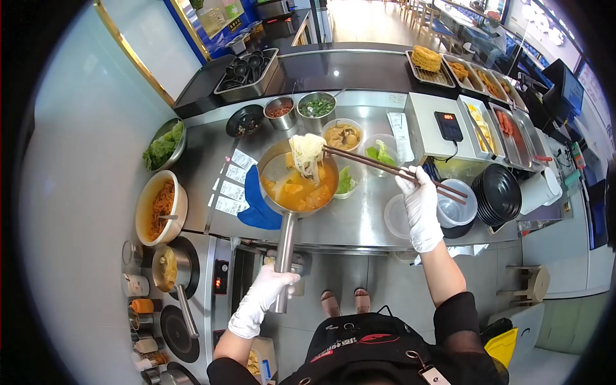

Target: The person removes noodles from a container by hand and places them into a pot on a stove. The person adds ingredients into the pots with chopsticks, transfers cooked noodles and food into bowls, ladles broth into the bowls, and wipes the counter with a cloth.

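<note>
Remotely, I inspect a steel counter [369, 224] and find both gloved hands occupied. The left hand [264, 296] is wrapped around the long metal handle [288, 240] of a saucepan [274, 161], close to its free end. The right hand [420, 205] grasps brown chopsticks [359, 159]; their tips pinch a bundle of pale noodles [307, 147] above the saucepan's far side, strands hanging downward. Whether the lowest strands touch the orange broth [277, 190], I cannot tell. I note yellowish chunks [293, 188] in that broth. The saucepan overlaps a blue cloth [256, 208]; I cannot confirm whether its base meets the counter. Just beyond its right rim I record a bowl of brownish food [343, 136], with two bowls of green leaves [383, 153] near it. Farther back stand two steel pots [283, 122], one with red and one with chopped green ingredients. Left of the saucepan lie printed slips [234, 190]. Beside the right hand I observe clear bowls [457, 221] and, farther right, stacked black bowls [499, 189]. On the left-hand stove [178, 333], a smaller pan [183, 263] holds yellowish contents.
</note>
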The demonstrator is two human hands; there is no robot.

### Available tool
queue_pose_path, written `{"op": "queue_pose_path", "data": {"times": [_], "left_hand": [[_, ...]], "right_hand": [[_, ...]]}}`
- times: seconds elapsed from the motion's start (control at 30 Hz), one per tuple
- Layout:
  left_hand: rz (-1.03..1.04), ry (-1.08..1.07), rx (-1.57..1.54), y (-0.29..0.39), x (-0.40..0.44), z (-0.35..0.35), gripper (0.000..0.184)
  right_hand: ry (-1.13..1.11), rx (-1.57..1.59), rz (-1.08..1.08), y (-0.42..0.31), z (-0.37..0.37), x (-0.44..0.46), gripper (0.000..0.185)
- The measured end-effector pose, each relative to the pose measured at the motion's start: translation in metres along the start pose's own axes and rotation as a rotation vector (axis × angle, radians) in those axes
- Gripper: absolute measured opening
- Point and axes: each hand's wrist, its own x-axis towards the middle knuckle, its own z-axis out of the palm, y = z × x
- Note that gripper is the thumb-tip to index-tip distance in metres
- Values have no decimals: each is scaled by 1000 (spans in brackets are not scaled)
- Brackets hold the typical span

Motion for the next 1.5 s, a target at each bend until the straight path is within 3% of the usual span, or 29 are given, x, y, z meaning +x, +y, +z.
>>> {"op": "queue_pose_path", "data": {"times": [0.3,0.77,0.87,1.0,1.1,1.17,1.27,1.4,1.5], "left_hand": [[2,66,40,28,-14,-7,21],[-1,137,70,40,-10,3,19],[-9,148,64,45,-9,8,17],[-16,157,20,52,-6,17,14],[-36,165,73,58,-2,19,14],[-39,172,112,61,-1,22,14],[-49,189,175,62,3,24,16],[-38,232,283,70,2,31,17],[-33,245,368,72,5,32,17]], "right_hand": [[18,-58,-31,-32,-8,15,20],[106,-271,-142,-13,-49,23,16],[12,-527,-182,-11,-30,14,14],[-275,-954,-333,1,-6,6,10],[-379,-870,-391,2,12,-6,6],[-480,-1010,-515,-5,21,-10,4],[-528,-977,-415,-29,40,-23,6],[-511,-917,-483,-53,45,-24,3],[-471,-695,-485,-62,48,-22,6]]}}
